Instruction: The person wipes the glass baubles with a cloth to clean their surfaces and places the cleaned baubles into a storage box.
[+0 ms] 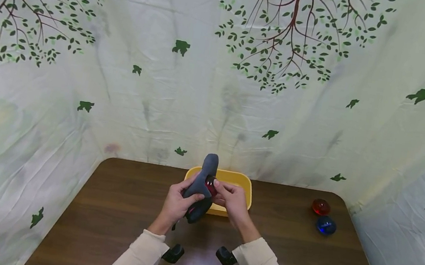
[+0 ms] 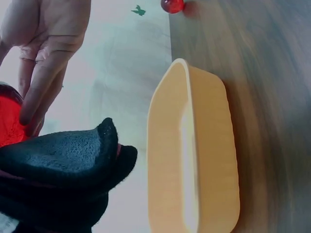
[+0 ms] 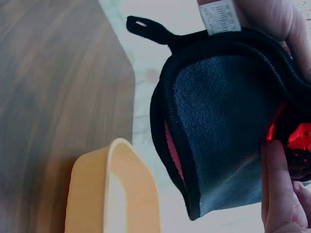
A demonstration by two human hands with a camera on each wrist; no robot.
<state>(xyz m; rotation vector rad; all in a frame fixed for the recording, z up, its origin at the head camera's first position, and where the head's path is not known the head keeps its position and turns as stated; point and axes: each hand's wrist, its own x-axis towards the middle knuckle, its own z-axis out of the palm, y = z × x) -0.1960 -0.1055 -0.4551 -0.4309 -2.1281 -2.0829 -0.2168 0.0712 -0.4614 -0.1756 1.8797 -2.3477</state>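
In the head view, the left hand (image 1: 177, 201) holds a soft gray cloth (image 1: 197, 187) in the low middle of the frame. The right hand (image 1: 233, 200) pinches a shiny red ball (image 1: 210, 190) with its fingertips, right up against the cloth. Behind them is a yellow bin (image 1: 240, 179) on a brown table (image 1: 117, 214). On the right side of the frame, another red ball (image 1: 321, 207) and a blue ball (image 1: 326, 225) sit close together. A white sheet (image 1: 208, 104) with trees and leaves on it fills the top.

In the left wrist view, the right hand comes from the upper left and touches the red ball at the left edge. The cloth is at the lower left, and the bin stands near the middle. The other red ball peeks in at the top.

In the right wrist view, the cloth is big, with a black loop (image 3: 146, 29) and a white tag (image 3: 219, 17) at the top. The right hand's fingers are on the red ball at the lower right, and the left hand grips the cloth at the upper right
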